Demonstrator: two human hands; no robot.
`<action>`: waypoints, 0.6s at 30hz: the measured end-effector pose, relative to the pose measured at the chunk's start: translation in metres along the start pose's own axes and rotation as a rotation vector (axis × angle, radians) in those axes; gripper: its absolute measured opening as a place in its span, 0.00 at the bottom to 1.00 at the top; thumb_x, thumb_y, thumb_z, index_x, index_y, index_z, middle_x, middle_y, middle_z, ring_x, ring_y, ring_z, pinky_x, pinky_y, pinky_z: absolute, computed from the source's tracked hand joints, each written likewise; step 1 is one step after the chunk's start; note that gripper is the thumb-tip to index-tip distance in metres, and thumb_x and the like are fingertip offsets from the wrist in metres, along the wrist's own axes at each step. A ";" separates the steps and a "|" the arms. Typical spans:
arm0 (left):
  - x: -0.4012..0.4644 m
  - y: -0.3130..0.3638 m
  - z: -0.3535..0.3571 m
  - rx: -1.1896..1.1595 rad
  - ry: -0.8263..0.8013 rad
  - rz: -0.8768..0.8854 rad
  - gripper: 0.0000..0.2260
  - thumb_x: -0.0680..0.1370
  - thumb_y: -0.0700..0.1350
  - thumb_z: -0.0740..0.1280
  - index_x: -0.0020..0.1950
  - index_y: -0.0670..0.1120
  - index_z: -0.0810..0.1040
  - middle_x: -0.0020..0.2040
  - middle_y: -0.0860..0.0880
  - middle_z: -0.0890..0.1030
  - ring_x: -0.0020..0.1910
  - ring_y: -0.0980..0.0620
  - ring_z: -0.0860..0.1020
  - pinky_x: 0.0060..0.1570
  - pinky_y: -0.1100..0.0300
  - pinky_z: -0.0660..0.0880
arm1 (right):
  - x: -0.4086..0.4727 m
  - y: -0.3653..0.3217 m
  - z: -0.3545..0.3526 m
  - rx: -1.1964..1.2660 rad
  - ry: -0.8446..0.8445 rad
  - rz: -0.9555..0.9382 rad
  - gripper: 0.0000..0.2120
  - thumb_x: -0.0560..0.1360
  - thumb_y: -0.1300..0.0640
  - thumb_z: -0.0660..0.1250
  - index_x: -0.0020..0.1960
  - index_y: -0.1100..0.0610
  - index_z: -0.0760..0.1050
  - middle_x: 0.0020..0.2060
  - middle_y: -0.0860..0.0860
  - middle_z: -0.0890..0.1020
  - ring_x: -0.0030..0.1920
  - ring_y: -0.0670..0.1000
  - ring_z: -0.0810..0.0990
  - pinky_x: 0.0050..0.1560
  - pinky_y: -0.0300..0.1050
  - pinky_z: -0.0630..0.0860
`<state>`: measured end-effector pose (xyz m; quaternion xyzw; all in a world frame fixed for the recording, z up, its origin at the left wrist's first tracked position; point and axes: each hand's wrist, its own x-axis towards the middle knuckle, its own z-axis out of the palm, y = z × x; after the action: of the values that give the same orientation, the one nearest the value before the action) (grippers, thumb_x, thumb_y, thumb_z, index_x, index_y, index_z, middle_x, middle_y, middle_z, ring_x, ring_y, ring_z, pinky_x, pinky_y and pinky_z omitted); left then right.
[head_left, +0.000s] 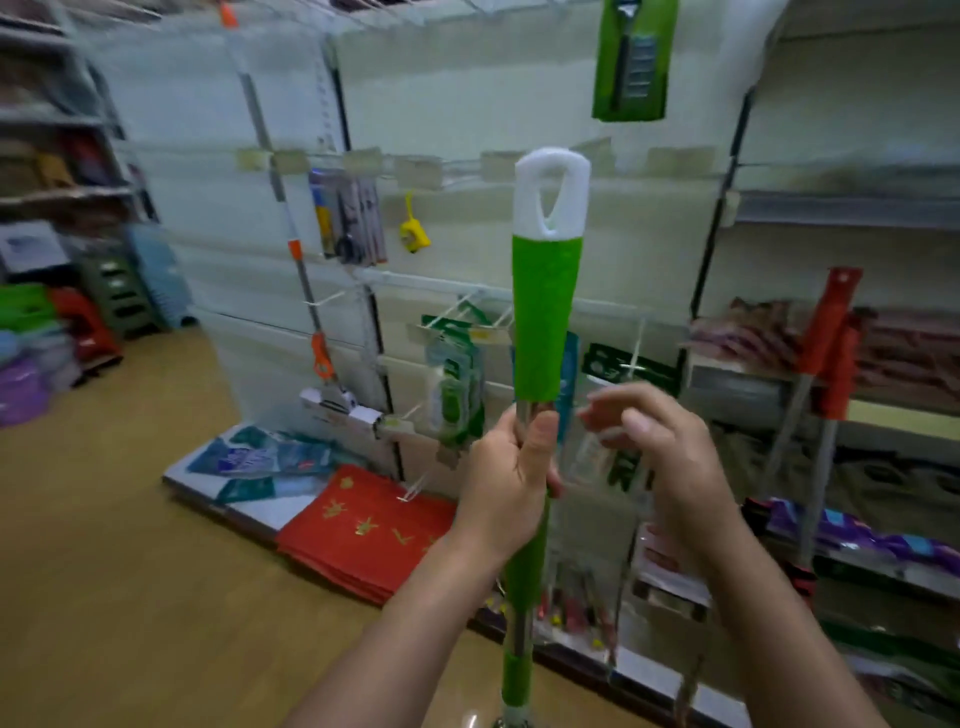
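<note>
**Status of the work**

1. Fingers, left hand (511, 483): curled round the mop handle (543, 322), with the thumb (540, 441) laid up along the shaft. The grip sits just below the long green sleeve, on the bare metal section.
2. Fingers (623, 400), right hand (670, 457): loosely bent and slightly spread, holding nothing. The hand is blurred and hangs just beside the handle, apart from it.
3. Position of the handle: upright in front of the person and carried by the left hand alone. The white hanging cap (553, 192) is at the top. A second green collar (517, 675) shows lower down. The foot of the pole leaves the frame at the bottom, so contact with the floor (104, 571) cannot be confirmed.
4. Surroundings: a wire display rack (467, 291) stands behind the handle. An orange-fitted mop (306, 291) leans at its left, red-capped poles (831, 332) stand at its right, and red packets (363, 525) lie on the base shelf.

**Assessment**

- Done: the handle appears to be clear of the rack and under one-hand control.
- Left: the right hand has not yet taken hold. Any two-hand step, such as adjusting, checking or putting the pole in place, is not yet started.
</note>
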<state>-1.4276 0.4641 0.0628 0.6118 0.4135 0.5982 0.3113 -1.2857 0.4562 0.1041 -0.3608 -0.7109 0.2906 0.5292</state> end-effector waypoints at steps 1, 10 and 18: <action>0.005 -0.003 -0.020 0.021 0.013 -0.004 0.28 0.63 0.78 0.55 0.35 0.53 0.71 0.22 0.52 0.75 0.25 0.53 0.74 0.35 0.53 0.73 | 0.017 -0.015 0.018 0.022 -0.003 -0.045 0.13 0.67 0.42 0.58 0.46 0.46 0.75 0.41 0.47 0.81 0.45 0.45 0.80 0.44 0.38 0.75; 0.030 -0.042 -0.174 0.171 0.150 -0.097 0.29 0.61 0.78 0.56 0.35 0.52 0.70 0.24 0.53 0.76 0.28 0.54 0.75 0.36 0.53 0.73 | 0.117 -0.068 0.191 -0.199 -0.301 -0.088 0.14 0.76 0.48 0.61 0.56 0.56 0.67 0.46 0.53 0.80 0.45 0.53 0.79 0.47 0.51 0.76; 0.072 -0.084 -0.293 0.405 0.291 -0.232 0.32 0.60 0.79 0.48 0.39 0.53 0.69 0.26 0.52 0.76 0.26 0.60 0.73 0.30 0.66 0.69 | 0.187 -0.047 0.327 -0.132 -0.364 -0.064 0.15 0.74 0.50 0.66 0.53 0.57 0.65 0.42 0.55 0.78 0.41 0.54 0.78 0.43 0.54 0.77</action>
<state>-1.7333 0.5335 0.0499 0.5177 0.6324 0.5452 0.1865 -1.6435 0.5723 0.1547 -0.3133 -0.8234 0.2869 0.3761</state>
